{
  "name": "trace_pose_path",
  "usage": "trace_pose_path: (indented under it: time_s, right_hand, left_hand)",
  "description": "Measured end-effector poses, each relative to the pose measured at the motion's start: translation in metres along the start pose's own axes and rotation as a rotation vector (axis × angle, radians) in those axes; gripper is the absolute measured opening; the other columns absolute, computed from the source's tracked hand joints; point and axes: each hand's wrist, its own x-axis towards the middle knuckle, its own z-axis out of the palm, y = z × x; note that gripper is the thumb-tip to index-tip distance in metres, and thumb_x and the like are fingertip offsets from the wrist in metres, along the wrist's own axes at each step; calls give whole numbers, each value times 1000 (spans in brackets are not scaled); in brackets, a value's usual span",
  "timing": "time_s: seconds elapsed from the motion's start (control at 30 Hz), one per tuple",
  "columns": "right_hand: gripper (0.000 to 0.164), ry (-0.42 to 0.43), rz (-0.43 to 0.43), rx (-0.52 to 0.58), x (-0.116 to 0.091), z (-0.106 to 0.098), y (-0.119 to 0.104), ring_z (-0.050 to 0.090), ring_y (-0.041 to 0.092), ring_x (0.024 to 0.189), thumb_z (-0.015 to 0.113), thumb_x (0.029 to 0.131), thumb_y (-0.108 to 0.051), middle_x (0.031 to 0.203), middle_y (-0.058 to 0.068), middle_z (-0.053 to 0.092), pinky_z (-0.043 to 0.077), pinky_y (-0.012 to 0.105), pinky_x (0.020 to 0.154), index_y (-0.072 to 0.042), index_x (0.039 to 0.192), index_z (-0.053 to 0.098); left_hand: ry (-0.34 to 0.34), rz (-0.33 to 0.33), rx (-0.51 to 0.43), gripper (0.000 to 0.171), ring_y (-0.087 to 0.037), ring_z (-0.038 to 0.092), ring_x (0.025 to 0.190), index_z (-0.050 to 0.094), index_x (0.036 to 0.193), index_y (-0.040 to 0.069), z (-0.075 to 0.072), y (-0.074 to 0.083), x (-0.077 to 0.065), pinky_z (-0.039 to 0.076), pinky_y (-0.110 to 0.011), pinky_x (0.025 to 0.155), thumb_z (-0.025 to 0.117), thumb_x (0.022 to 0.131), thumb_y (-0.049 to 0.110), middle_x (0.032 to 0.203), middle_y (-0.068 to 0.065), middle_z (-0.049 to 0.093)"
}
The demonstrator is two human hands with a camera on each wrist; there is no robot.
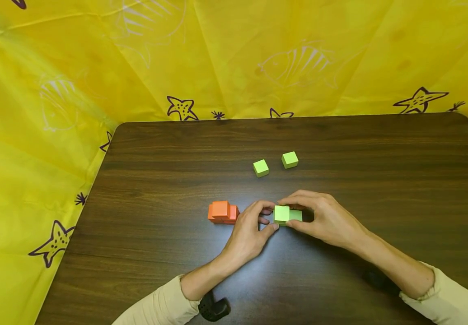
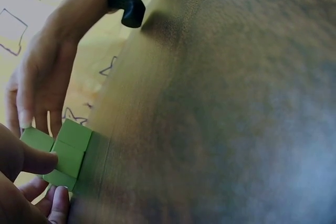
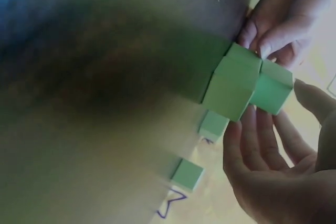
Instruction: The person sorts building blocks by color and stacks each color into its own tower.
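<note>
In the head view, several green blocks (image 1: 296, 215) form a low row on the table with one green cube (image 1: 281, 213) on top, toward the left end. My right hand (image 1: 326, 220) pinches this upper cube between thumb and fingers. The left hand (image 1: 249, 229) holds the left end of the row, its thumb at the near side and its fingers at the far side. The left wrist view shows the left thumb (image 2: 39, 161) against the green blocks. Between the hands, the right wrist view shows the upper cube (image 3: 273, 90) beside the row.
Two loose green cubes (image 1: 260, 168) lie farther back on the dark wood table (image 1: 156, 171). Left of the left hand stands a group of orange blocks (image 1: 220, 210) with one on top. Yellow patterned cloth (image 1: 226, 58) hangs behind the table and along its left side.
</note>
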Motion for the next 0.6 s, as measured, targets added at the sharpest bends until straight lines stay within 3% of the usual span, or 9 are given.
trace_pose_path:
  time_s: [0.2,0.6]
  right_hand:
    - [44,41,3,16,5,-10,-1,67,15,102,82,82,-6,114,-2,69,54,29,86,-13,123,67]
    - [42,117,29,-65,20,-36,3,64,9,97,83,82,-11,110,-15,67,51,23,83,-24,120,69]
  left_hand:
    - [8,4,-7,37,-13,64,92,63,121,13,1,0,0,52,-27,86,77,87,8,113,-4,64]
    - [15,1,1,37,-13,64,90,63,120,13,1,1,0,52,-26,85,78,86,11,112,-3,64]
